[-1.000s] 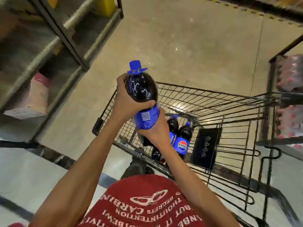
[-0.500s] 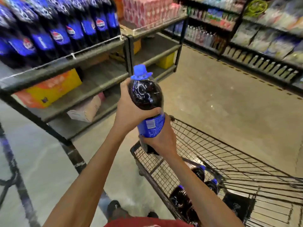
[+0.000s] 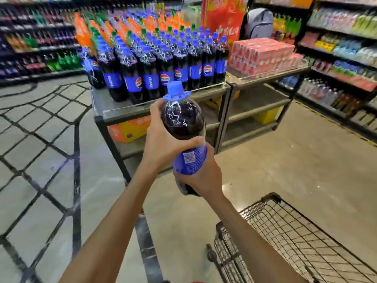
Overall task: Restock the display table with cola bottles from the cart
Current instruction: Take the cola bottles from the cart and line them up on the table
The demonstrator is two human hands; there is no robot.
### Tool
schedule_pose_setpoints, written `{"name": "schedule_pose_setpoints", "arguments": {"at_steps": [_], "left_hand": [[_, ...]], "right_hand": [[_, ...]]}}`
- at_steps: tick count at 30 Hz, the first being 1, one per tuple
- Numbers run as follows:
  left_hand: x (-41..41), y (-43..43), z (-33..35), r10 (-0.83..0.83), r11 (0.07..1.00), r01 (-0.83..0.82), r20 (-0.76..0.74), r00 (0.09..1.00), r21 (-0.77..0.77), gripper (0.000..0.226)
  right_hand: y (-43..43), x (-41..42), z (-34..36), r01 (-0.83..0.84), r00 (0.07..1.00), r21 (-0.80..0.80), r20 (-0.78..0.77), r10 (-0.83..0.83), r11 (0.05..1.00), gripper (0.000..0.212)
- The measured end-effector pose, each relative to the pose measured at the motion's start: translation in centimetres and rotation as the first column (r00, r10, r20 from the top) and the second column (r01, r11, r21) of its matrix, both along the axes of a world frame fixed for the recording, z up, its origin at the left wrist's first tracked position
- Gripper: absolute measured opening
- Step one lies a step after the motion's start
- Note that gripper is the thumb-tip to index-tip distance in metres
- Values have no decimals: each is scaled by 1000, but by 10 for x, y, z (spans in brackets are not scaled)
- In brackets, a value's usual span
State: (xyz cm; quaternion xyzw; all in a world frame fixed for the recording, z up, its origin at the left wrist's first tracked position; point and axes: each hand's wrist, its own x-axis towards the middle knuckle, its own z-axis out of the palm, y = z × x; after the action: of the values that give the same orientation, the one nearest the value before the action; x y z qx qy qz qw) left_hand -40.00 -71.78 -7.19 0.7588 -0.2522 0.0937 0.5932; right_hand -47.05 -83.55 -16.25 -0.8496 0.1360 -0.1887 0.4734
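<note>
The cola bottle [image 3: 183, 121] is gripped by the left hand [image 3: 163, 146] above and the right hand [image 3: 206, 176] below, near the worktop [image 3: 106, 106].

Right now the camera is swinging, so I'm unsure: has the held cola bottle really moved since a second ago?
Yes. The cola bottle was above the cart; now it is left of its front corner, nearer the display table.
</note>
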Motion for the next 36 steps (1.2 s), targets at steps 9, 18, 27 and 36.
{"name": "schedule_pose_setpoints", "arguments": {"at_steps": [9, 18, 27, 36], "left_hand": [[75, 97, 9, 140, 990, -140, 24, 990, -5, 107], [138, 166, 6, 248, 968, -249, 21, 968, 20, 109], [231, 196, -6, 305, 952, -305, -15, 952, 14, 106], [359, 209, -11, 333, 943, -333, -64, 941, 17, 106]], "right_hand": [[90, 92, 7, -118, 993, 0, 11, 118, 993, 106], [158, 169, 0, -199, 980, -17, 17, 200, 980, 108], [186, 269, -9, -266, 964, 1, -7, 266, 964, 112], [204, 404, -18, -265, 961, 53, -65, 268, 963, 112]]}}
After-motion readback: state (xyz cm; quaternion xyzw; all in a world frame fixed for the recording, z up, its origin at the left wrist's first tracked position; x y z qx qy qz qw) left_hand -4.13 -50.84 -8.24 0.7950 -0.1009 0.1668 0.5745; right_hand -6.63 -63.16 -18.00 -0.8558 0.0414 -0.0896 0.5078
